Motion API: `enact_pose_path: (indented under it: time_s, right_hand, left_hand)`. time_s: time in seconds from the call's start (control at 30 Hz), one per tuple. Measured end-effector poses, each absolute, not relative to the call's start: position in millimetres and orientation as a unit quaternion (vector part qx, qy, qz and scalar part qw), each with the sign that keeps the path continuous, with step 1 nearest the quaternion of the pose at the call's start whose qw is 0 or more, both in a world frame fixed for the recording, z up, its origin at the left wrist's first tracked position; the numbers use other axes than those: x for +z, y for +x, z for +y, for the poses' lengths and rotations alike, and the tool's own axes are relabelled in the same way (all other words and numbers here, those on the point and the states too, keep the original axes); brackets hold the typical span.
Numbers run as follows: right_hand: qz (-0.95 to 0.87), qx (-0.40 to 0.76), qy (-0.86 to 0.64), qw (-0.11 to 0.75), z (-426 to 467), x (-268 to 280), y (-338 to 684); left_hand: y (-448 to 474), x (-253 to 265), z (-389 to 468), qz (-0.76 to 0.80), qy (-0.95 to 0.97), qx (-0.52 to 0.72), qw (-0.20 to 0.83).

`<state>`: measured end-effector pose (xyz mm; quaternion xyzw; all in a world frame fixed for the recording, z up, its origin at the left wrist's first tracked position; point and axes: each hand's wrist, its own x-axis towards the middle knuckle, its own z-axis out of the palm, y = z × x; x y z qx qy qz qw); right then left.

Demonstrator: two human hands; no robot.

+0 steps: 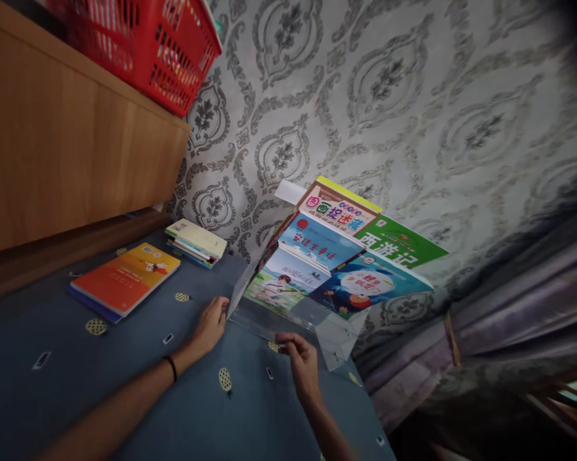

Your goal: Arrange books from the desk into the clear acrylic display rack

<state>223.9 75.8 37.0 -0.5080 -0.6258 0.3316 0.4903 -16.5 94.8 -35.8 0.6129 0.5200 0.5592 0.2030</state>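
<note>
A clear plastic book rack [343, 339] stands on the blue-grey patterned cloth, holding several picture books in stepped rows. In its front row are a book with a seated child on the cover [283, 282] and a dark blue book [360, 285]. Behind them rise a light blue book [319, 243] and a green book [403, 242]. My left hand [212, 326], with a dark band at the wrist, is closed on the rack's lower left edge. Thumb and fingers of my right hand [301, 363] pinch at its front edge; the exact contact is hard to see.
Left of the rack lie an orange book [127, 278] on a blue-purple one and a small stack of books [199, 240]. A wooden cabinet [77, 141] carries a red plastic basket [173, 61]. Patterned wallpaper stands behind, and a tied curtain [422, 358] hangs at right.
</note>
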Motion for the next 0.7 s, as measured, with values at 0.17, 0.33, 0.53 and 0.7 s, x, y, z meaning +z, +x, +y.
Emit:
enact_pose_path:
  time_s: [0.17, 0.33, 0.53, 0.7]
  right_hand:
    - [-0.626, 0.353, -0.527, 0.454, 62, -4, 209]
    - [-0.664, 0.31, -0.522, 0.436, 58, -19, 208]
    - [-0.663, 0.296, -0.539, 0.428, 56, -16, 209]
    - [-0.663, 0.29, -0.539, 0.43, 55, -17, 208]
  left_hand:
    - [-17, -35, 91, 0.527, 0.63, 0.53, 0.21]
    - [-16, -35, 92, 0.529, 0.641, 0.513, 0.217]
    - [-14, -36, 95, 0.543, 0.642, 0.497, 0.215]
    - [-13, -36, 95, 0.543, 0.645, 0.492, 0.215]
